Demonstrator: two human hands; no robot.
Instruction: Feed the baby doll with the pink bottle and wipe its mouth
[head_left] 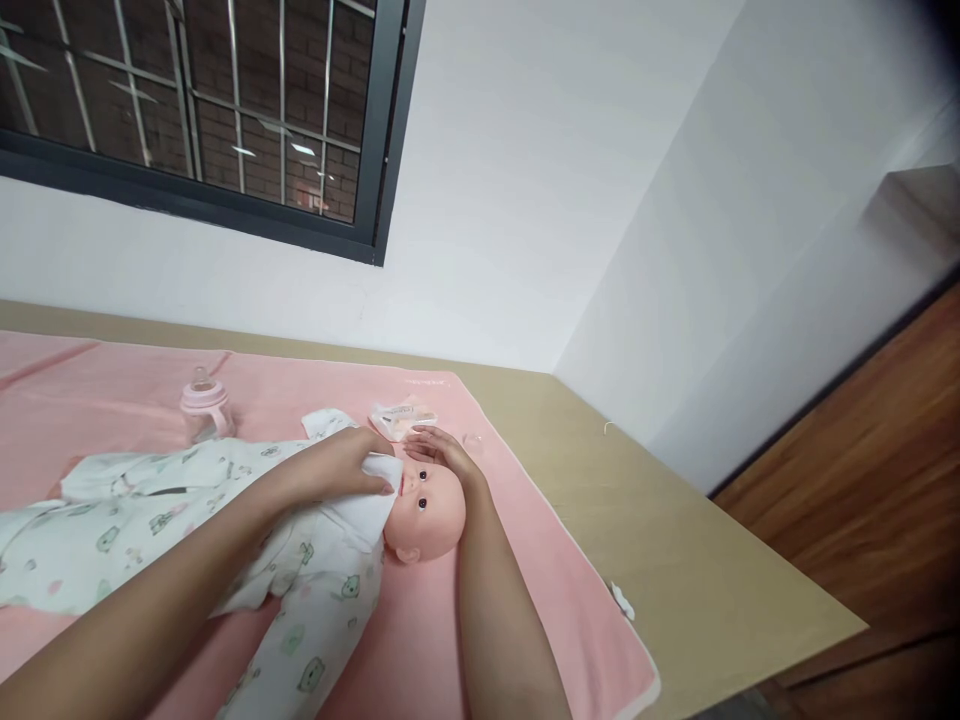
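Note:
A baby doll (pixel 439 515) lies on its back on the pink blanket (pixel 517 600), its head toward the right. It wears a white outfit (pixel 292 640) printed with small green and pink animals. My left hand (pixel 349 465) pinches a plain white cloth (pixel 379 468) at the doll's mouth and chin. Whether this cloth is part of the outfit, I cannot tell. Around the far side and crown of the doll's head curves my right hand (pixel 442 452), fingers stretched out and touching the head or close beside it.
A pink baby bottle (pixel 206 405) stands beyond the doll's body. An opened clear packet (pixel 401 418) lies behind my hands. A small white crumpled piece (pixel 622 602) sits at the blanket's right edge, on the wooden tabletop (pixel 675 590). A barred window (pixel 225 110) is in the wall behind.

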